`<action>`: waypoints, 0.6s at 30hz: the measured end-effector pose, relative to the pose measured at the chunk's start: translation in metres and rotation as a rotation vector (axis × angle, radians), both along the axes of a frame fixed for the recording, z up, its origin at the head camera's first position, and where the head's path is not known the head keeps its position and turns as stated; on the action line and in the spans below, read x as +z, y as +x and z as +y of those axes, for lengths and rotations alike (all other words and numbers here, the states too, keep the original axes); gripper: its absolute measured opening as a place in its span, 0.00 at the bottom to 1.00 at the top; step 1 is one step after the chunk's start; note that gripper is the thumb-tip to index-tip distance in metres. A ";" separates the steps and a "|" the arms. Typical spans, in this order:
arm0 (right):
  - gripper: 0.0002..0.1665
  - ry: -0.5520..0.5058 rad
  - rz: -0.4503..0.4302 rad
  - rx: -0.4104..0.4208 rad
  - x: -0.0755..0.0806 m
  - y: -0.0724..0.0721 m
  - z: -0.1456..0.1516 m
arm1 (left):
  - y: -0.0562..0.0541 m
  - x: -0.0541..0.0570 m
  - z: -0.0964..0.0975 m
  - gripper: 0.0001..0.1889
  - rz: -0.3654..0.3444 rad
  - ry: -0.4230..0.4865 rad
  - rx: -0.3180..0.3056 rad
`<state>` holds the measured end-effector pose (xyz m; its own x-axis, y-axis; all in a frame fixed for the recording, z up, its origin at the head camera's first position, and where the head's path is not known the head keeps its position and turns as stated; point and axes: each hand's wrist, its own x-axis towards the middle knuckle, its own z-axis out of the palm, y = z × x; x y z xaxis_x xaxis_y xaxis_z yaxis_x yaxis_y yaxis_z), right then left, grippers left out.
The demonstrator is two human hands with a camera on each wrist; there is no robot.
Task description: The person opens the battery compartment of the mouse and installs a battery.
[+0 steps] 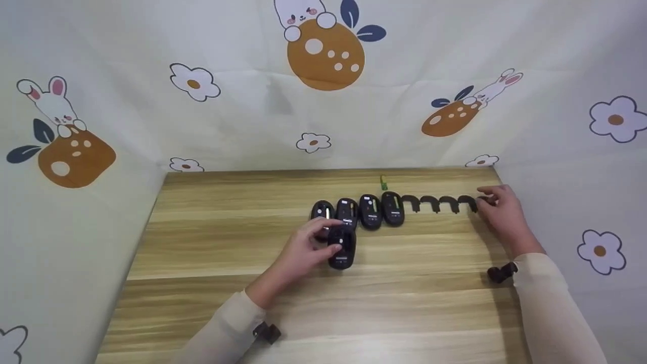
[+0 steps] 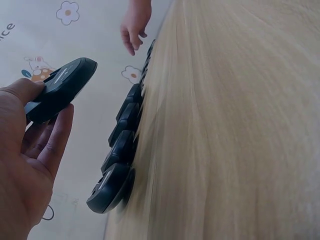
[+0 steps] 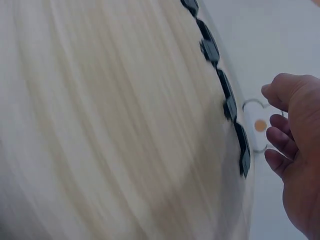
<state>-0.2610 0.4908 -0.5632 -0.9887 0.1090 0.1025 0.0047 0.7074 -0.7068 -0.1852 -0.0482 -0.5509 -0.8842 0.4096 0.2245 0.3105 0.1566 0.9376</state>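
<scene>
My left hand point(image 1: 306, 245) grips a black computer mouse point(image 1: 341, 255), thumb on one face and fingers round the other side. In the left wrist view this mouse point(image 2: 62, 87) is raised off the table, its underside facing up in the head view. Just beyond it, several black mice point(image 1: 371, 212) lie bottom up in a row, with yellow-green strips in their open slots. At the right, my right hand point(image 1: 503, 217) hovers over the end of a row of black curved covers point(image 1: 449, 203). Its fingers are loosely bent, with nothing between them in the right wrist view.
A small green and yellow piece point(image 1: 384, 182) lies behind the row of mice. The wooden table point(image 1: 227, 202) ends at a patterned cloth point(image 1: 242, 121) that stands at the back and both sides. Small dark devices are strapped at both wrists.
</scene>
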 end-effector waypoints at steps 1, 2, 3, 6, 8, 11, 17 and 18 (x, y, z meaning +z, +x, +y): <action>0.23 0.001 -0.002 0.006 0.000 -0.001 -0.005 | 0.000 0.001 0.000 0.26 0.002 -0.001 0.001; 0.23 0.000 0.002 0.013 0.001 -0.002 -0.011 | 0.000 0.001 0.000 0.26 0.004 -0.001 0.002; 0.22 0.000 0.012 0.022 0.001 -0.004 -0.017 | 0.001 0.002 -0.001 0.26 0.004 -0.002 0.002; 0.21 0.021 0.047 0.059 0.004 -0.010 -0.037 | 0.001 0.003 -0.001 0.27 0.010 -0.004 0.001; 0.20 0.016 0.064 0.088 0.006 -0.016 -0.051 | 0.001 0.003 -0.001 0.27 0.009 -0.002 0.000; 0.21 0.018 0.063 0.128 0.009 -0.025 -0.072 | 0.001 0.003 -0.002 0.27 0.011 0.003 0.000; 0.22 0.001 0.071 0.215 0.014 -0.043 -0.111 | 0.001 0.001 -0.003 0.26 0.027 -0.003 0.010; 0.22 0.002 0.071 0.232 0.014 -0.046 -0.116 | 0.001 0.001 -0.003 0.26 0.030 -0.006 0.012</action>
<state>-0.3069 0.3746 -0.5496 -0.9775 -0.1208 0.1728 -0.2081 0.6851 -0.6981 -0.1844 -0.0511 -0.5502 -0.8820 0.4007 0.2481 0.3362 0.1661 0.9270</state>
